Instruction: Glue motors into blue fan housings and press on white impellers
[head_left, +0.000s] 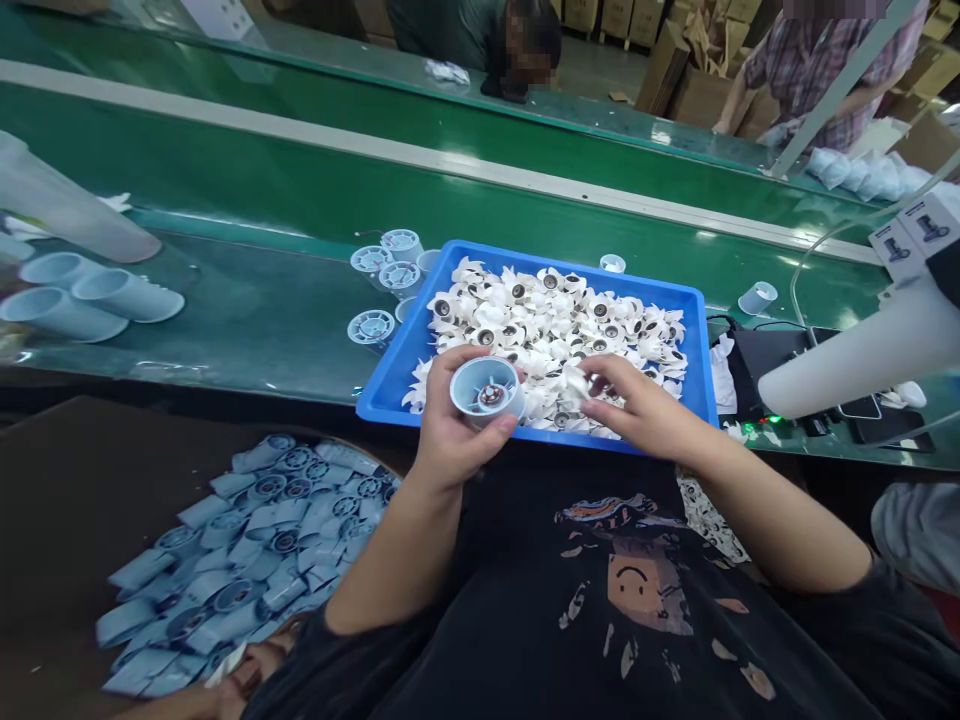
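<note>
My left hand (450, 430) is closed around a pale blue round housing (487, 388) with a small motor at its centre, held over the near edge of a blue tray (386, 395). The tray is piled with several white fan blades (555, 325). My right hand (637, 405) reaches into the pile, its fingers pinching one white fan blade (574, 380).
Several finished pale blue housings (390, 265) stand on the green conveyor (262, 300) left of the tray. A heap of blue housings (255, 550) lies at lower left. Pale cups (90, 295) sit far left. A white tube and black device (862, 360) are at right. Other people work across the belt.
</note>
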